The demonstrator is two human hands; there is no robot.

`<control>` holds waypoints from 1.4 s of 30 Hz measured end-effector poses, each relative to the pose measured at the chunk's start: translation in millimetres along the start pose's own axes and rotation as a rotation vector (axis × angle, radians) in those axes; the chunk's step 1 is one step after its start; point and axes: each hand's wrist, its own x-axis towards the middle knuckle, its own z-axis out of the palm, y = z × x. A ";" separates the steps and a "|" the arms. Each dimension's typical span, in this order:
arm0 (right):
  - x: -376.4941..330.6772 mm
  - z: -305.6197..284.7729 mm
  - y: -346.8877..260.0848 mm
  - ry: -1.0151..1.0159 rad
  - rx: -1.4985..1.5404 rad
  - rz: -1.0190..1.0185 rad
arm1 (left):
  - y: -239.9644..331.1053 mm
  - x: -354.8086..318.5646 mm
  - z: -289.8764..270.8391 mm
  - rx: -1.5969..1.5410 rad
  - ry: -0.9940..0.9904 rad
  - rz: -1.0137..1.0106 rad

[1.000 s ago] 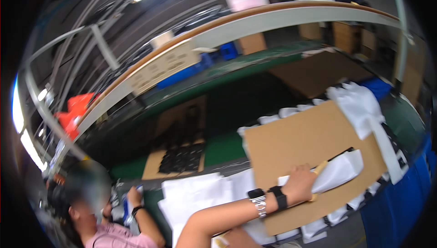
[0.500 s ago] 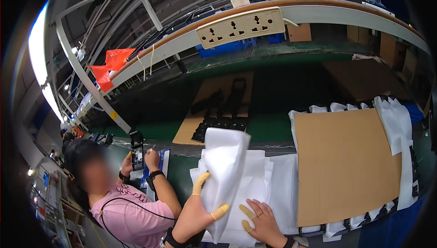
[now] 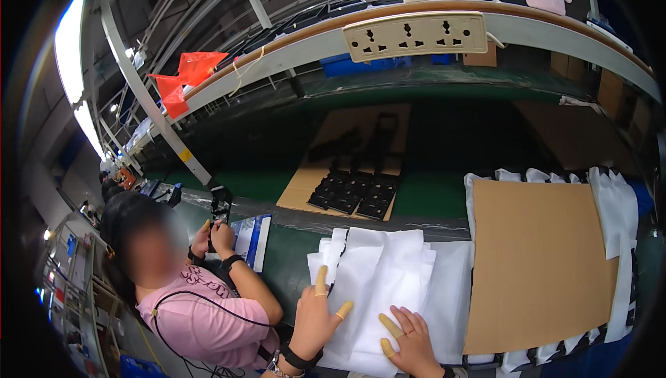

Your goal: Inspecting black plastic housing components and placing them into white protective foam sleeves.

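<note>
Several thin white foam sheets or sleeves lie stacked on the bench in front of me. My left hand is at the left edge of the stack, index finger and thumb apart in yellow finger cots. Close to its fingertip, a narrow black edge shows between white layers; what it belongs to is hidden. My right hand, also with yellow cots on two fingers, lies over the lower part of the top sheet with its fingers spread.
Right of the stack, a cardboard sheet covers white-wrapped dark pieces. Black plastic parts sit on cardboard farther back. At left, a co-worker in a pink shirt handles a dark part. A power strip runs along the shelf above.
The raised white sheet under my left hand has come down flat onto the stack. My left hand has loosened and shifted slightly right. The co-worker's hands have come together. The whole view has shifted.
</note>
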 end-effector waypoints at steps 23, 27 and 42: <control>-0.5 2.2 -4.3 -0.026 -0.037 -0.033 | -35.1 28.9 9.0 -0.233 -0.235 0.018; -0.8 4.2 -3.7 -0.022 -0.044 -0.040 | -45.6 36.7 5.8 -0.362 -0.321 0.044; -13.4 19.1 16.9 -0.023 0.085 0.042 | 11.1 11.9 8.4 -1.010 -1.083 0.228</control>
